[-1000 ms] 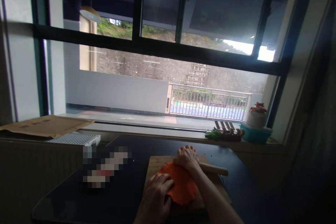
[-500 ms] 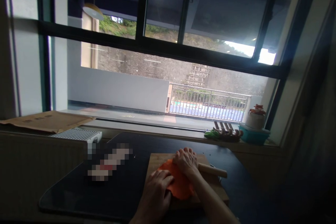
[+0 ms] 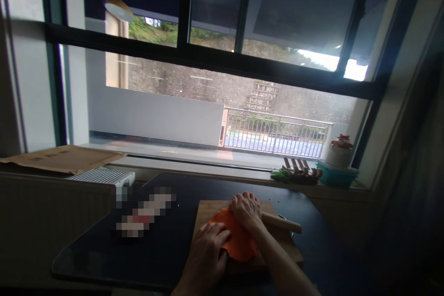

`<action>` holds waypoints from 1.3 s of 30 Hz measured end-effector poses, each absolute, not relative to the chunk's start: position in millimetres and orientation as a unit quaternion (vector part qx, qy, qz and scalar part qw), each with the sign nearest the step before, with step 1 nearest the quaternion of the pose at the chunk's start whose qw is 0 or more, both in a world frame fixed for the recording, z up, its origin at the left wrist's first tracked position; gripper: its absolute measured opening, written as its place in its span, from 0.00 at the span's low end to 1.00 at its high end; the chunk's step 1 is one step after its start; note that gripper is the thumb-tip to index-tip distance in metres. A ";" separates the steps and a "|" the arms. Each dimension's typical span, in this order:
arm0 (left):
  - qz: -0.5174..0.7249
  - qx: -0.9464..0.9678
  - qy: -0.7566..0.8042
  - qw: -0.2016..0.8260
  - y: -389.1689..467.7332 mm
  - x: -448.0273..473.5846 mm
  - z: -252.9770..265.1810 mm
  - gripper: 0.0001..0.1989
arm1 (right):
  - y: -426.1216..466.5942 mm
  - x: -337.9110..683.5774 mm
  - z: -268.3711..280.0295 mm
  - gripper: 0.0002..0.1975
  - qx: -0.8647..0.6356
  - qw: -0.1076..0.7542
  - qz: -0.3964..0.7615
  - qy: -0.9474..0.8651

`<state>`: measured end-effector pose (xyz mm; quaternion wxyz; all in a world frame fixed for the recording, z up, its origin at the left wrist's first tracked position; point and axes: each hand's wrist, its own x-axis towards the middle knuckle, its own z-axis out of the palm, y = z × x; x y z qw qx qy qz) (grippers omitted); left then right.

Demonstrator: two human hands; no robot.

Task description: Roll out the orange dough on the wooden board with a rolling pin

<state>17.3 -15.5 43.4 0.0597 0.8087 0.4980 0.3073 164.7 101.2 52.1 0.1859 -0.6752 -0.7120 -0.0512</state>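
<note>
A flat orange sheet of dough (image 3: 241, 240) lies on a wooden board (image 3: 204, 208), its outline rounded and uneven. My left hand (image 3: 210, 245) is curled at the sheet's left edge, thumb toward me and fingers bent over the orange. At the far edge, my right hand (image 3: 245, 208) has its fingers bent down by the dough; the fingertips are partly hidden. Just right of that wrist, a wooden rolling pin (image 3: 282, 223) lies across the board, and its left end is covered by my hand.
Board and dough rest on a dark table (image 3: 138, 259). A blurred-out item (image 3: 145, 212) lies to the left. On the sill are a brown slatted object (image 3: 301, 171) and a teal box (image 3: 336, 173). Brown paper (image 3: 65, 159) covers part of a radiator (image 3: 104, 175).
Both hands stay almost where they were on the orange dough. The whole view has shifted very slightly.
</note>
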 end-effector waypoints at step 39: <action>0.341 0.808 0.480 0.032 -3.8 11.1 29.7 0.25 | 129.7 180.8 52.8 0.21 -0.643 0.183 -0.083 -0.739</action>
